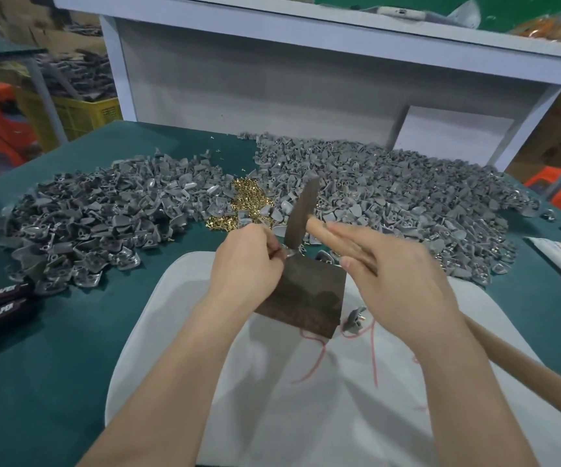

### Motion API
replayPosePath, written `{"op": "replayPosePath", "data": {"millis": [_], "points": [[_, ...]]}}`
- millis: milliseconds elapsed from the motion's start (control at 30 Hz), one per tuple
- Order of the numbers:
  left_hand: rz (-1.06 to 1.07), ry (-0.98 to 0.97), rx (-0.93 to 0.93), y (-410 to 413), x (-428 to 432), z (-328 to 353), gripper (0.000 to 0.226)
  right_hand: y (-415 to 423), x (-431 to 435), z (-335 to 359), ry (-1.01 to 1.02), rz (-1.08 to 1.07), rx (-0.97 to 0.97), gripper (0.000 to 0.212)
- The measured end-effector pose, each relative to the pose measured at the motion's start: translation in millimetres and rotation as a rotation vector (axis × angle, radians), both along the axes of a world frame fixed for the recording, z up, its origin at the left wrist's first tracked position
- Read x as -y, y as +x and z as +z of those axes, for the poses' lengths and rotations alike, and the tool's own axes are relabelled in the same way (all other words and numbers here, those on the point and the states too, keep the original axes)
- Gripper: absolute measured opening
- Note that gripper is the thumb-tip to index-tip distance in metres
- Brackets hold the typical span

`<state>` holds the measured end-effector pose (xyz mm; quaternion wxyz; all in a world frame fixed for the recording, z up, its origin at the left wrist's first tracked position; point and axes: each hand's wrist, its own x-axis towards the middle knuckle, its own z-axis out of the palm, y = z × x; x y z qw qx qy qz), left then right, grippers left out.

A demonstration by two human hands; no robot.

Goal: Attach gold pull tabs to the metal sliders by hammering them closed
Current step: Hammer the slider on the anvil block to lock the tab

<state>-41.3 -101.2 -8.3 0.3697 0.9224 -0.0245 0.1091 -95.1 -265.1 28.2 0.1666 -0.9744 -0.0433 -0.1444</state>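
Green matting is covering the worktop [70, 348], with a white cloth [306, 399] lying at its near edge. Your left hand [248, 261] is pinching a slider [287, 253] against the far edge of the dark block [306, 298] on that cloth. Your right hand [397, 281] is gripping the wooden handle, fingers wrapped, and the hammer [301, 214] head is resting on the slider. This looks like the closing strike; next, lift and tap squarely, keeping fingertips clear. Gold pull tabs [245, 203] are lying mid-worktop between the grey slider heaps [390, 197].
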Motion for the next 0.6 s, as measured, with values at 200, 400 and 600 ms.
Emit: {"op": "replayPosePath", "data": {"millis": [200, 400, 600], "points": [[0.011, -0.014, 0.017, 0.0, -0.5, -2.2, 0.012, -1.4, -2.2, 5.1, 0.158, 0.032, 0.231, 0.053], [0.001, -0.008, 0.002, -0.5, -1.2, -0.9, 0.011, -0.3, -4.0, 1.2, 0.065, 0.006, 0.137, 0.047], [0.011, 0.005, 0.000, 0.0, -0.4, 0.6, 0.012, -0.2, 3.0, 1.2, 0.027, 0.023, -0.034, 0.046]]}}
